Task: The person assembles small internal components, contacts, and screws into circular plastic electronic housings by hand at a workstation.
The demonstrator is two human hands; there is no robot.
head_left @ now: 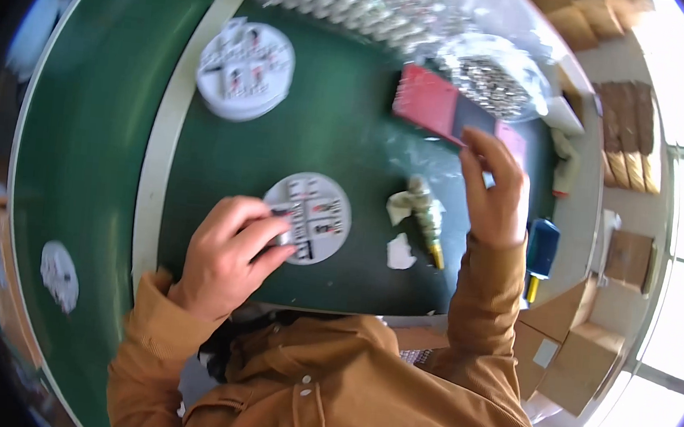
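A round white disc (331, 245) with several small white, black and red parts on it lies on the green work surface in front of me. At its left edge my left hand (228, 256) has its fingers closed round a small pale piece (282, 223), whose kind is too blurred to tell. My right hand (494, 190) is raised at the right, thumb and fingertips pinched together beside a red and black flat box (425, 99). Whatever lies in that pinch is too small to make out. Between the hands rests a tape-wrapped tool (424, 208) with a yellow end.
A stack of similar white discs (242, 103) stands at the far left. A clear bag of small metal parts (491, 84) sits behind the box, near rows of shiny pieces (360, 4). A torn white scrap (400, 252) lies by the tool. Another disc (59, 276) rests on the left-hand green surface.
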